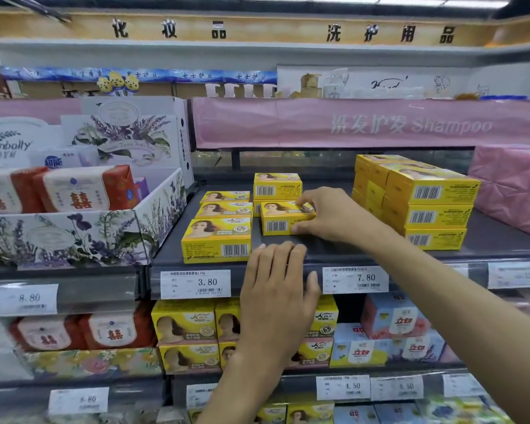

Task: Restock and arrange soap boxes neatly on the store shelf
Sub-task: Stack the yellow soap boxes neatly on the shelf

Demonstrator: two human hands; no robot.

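**Desk:** Where's the box you're working on?

**Operator:** In my right hand [328,215]. It's a yellow soap box [283,220] about mid-shelf. My thumb is against its barcode face and my fingers are curled over the top. I cannot tell whether it sits on the shelf [349,255] or hangs just off it.

**Desk:** What's around it?

**Operator:** Just behind it is a two-high stack [277,186] of the same boxes. To its left, a row of three boxes [216,240] runs front to back, with the nearest one at the shelf lip. Further right stands a taller block of boxes [426,203], three high, barcodes facing me. Pink wrapped packs [514,185] are beside that.

**Desk:** And your left hand?

**Operator:** My left hand [276,289] holds nothing. The fingers are straight and together, with the fingertips resting on the shelf's front edge. The palm lies over the price rail, between the 3.80 tag [195,283] and the 7.80 tag [355,279].

**Desk:** Anything else in view?

**Operator:** In the left bay there's a floral display carton [74,237] holding red-and-white soap packs. The shelf below has more yellow boxes [184,325], with blue boxes [395,332] to their right.
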